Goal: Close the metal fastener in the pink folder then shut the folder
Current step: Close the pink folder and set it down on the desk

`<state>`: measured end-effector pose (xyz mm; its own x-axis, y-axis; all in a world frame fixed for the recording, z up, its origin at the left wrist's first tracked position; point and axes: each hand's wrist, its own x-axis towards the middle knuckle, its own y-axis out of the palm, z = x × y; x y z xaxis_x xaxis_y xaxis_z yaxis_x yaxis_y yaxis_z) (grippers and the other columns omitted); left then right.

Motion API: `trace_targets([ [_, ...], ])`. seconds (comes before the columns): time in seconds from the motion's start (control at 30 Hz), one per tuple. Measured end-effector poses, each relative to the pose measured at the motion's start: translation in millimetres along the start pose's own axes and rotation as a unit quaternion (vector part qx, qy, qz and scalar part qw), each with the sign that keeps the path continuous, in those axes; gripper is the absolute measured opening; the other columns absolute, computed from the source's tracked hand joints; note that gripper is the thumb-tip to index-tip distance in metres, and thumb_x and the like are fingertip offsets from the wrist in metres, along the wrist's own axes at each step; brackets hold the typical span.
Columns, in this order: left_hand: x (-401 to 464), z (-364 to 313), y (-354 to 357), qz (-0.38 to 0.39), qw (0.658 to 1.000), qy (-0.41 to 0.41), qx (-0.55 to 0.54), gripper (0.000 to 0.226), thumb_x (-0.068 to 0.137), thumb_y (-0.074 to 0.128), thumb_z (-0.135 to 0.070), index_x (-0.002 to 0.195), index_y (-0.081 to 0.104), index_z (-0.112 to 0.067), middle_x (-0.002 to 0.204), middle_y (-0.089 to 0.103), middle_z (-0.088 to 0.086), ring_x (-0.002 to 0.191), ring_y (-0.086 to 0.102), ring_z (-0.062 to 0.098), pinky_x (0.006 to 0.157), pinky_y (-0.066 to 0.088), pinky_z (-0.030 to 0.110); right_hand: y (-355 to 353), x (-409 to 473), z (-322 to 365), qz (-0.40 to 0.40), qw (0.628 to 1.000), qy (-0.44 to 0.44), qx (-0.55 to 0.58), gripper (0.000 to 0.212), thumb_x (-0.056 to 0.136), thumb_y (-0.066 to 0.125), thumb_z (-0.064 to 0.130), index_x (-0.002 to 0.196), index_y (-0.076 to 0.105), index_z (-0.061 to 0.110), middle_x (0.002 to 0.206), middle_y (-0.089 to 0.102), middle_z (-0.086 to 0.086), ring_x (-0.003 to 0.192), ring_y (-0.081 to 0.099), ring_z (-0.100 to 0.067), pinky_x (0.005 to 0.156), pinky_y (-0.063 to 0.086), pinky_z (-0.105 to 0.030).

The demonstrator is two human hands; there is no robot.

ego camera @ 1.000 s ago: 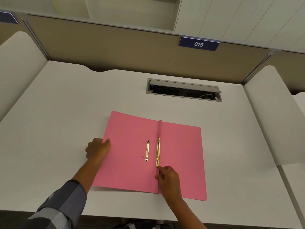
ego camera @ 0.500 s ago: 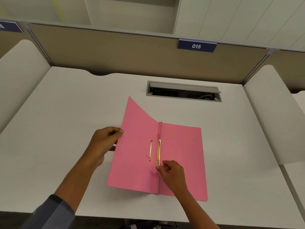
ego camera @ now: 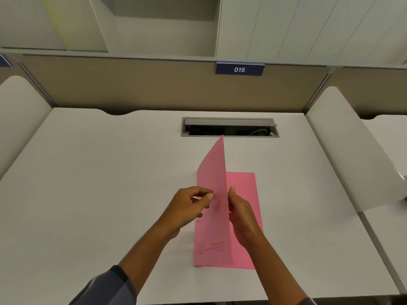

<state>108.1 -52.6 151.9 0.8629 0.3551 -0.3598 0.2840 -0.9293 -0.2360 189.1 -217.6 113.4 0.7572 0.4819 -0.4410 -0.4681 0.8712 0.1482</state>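
Folder (ego camera: 242, 194) lies near the front middle of the desk (ego camera: 110, 172), its back cover flat and its front cover raised almost upright on the spine, the top corner of that free edge reaching up toward the cable slot (ego camera: 230, 127). The left hand (ego camera: 187, 208) pinches the raised cover from its outer side, thumb and fingers pressed together on the sheet near its free edge. Just across the sheet, the right hand (ego camera: 242, 216) is over the flat cover with fingers curled and thumb up beside the raised edge; whether it touches or holds anything cannot be told. Bare desk lies left, right and in front of both hands. Side panels stand well apart at the desk's left and right edges.
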Motion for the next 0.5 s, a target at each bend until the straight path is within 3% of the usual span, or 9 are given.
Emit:
trace_targets([
  [0.1,11,16,11,-0.02,0.999,-0.028,0.006,0.011,0.099,0.067,-0.033,0.105,0.076,-0.038,0.105,0.077,-0.012,0.099,0.075,0.01,0.083,0.063,0.027,-21,3,6,-0.02,0.997,0.048,0.055,0.063,0.106,0.03,0.059,0.121,0.076,0.018,0.121,0.077,-0.013,0.118,0.068,-0.038,0.108,0.049,-0.059],
  [0.17,18,31,15,-0.042,0.997,-0.06,0.012,0.012,0.101,0.064,-0.031,0.108,0.074,-0.032,0.11,0.075,-0.009,0.106,0.071,0.013,0.094,0.061,0.036,-37,3,8,-0.029,0.993,0.072,0.086,0.066,0.104,0.033,0.062,0.117,0.078,0.016,0.114,0.078,-0.015,0.112,0.071,-0.042,0.101,0.055,-0.057],
  [0.27,28,54,20,-0.068,0.992,-0.103,0.021,0.013,0.102,0.062,-0.029,0.111,0.071,-0.025,0.113,0.072,-0.005,0.109,0.069,0.019,0.097,0.06,0.042,-66,4,4,-0.029,0.987,0.096,0.125,0.068,0.098,0.041,0.07,0.115,0.077,0.015,0.101,0.078,-0.017,0.091,0.075,-0.038,0.078,0.061,-0.047],
  [0.4,35,81,23,-0.087,0.985,-0.146,0.034,0.028,0.102,0.063,-0.026,0.126,0.069,-0.013,0.121,0.071,0.005,0.113,0.067,0.027,0.1,0.059,0.045,-104,9,-7,-0.047,0.981,0.119,0.147,0.071,0.097,0.04,0.071,0.107,0.079,0.012,0.101,0.077,-0.018,0.092,0.074,-0.04,0.081,0.061,-0.051],
  [0.5,38,95,27,-0.094,0.981,-0.167,0.034,0.031,0.101,0.065,-0.025,0.129,0.067,-0.01,0.122,0.07,0.008,0.116,0.067,0.03,0.104,0.057,0.048,-128,14,-18,-0.073,0.986,0.11,0.102,0.067,0.102,0.037,0.064,0.102,0.082,0.014,0.105,0.079,-0.016,0.095,0.077,-0.035,0.077,0.061,-0.044],
])
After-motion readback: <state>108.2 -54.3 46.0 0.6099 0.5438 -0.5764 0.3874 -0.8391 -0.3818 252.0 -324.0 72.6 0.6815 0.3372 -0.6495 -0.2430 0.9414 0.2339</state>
